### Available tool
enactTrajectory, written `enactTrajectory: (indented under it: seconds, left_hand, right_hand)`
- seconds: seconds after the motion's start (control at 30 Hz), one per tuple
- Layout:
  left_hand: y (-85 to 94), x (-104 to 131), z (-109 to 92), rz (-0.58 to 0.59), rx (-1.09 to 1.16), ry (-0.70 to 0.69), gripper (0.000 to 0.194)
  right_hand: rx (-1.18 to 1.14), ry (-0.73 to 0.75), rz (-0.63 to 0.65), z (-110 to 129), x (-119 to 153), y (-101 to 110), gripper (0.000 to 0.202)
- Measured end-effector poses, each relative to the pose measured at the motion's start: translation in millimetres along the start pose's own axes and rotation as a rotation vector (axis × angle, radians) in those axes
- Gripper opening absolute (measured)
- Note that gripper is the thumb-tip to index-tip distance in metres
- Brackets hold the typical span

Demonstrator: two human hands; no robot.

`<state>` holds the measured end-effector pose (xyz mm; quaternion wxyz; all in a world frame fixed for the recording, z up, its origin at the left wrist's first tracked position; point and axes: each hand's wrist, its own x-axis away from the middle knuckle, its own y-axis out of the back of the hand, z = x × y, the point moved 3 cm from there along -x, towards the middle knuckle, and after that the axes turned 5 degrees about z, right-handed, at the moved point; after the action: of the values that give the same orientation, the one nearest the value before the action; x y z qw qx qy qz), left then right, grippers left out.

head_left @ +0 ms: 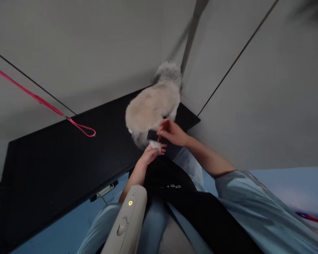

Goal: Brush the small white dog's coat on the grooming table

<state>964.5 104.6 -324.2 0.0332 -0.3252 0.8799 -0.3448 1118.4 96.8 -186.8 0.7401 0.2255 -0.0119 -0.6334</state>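
Observation:
A fluffy cream and grey dog [153, 106] stands at the right end of a black table [69, 155], its head towards the wall corner. My left hand [152, 152] is palm up beside the dog's hind end, with a white tuft [155, 145], perhaps fur, lying on it and the fingers partly spread. Close above it, my right hand [172, 132] has its fingers bent near the dog's flank; what they hold, if anything, is too small to make out.
A pink loop leash [82, 127] hangs over the table's left part. Thin dark cords run down to the table's back edge. A pale device with a lit button [129, 218] is close to the camera at the bottom. Grey walls stand behind.

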Motion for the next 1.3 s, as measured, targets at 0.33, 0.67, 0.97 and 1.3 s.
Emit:
enactTrajectory:
  seconds: [0.33, 0.67, 0.97, 1.3]
  left_hand:
    - [-9.5, 12, 38, -0.439, -0.481, -0.326, 0.016]
    - [-11.8, 18, 49, -0.499, -0.738, -0.390, 0.031]
    - [8.7, 19, 66, -0.488, -0.863, -0.296, 0.028]
    - [30.4, 20, 89, -0.540, -0.906, -0.241, 0.026]
  right_hand:
    - [0.110, -0.159, 0.080, 10, 10, -23, 0.028]
    - [0.409, -0.153, 0.025, 34, 3, -19, 0.025]
    - [0.274, -0.074, -0.097, -5, 8, -5, 0.030]
    - [0.044, -0.113, -0.124, -35, 6, -13, 0.031]
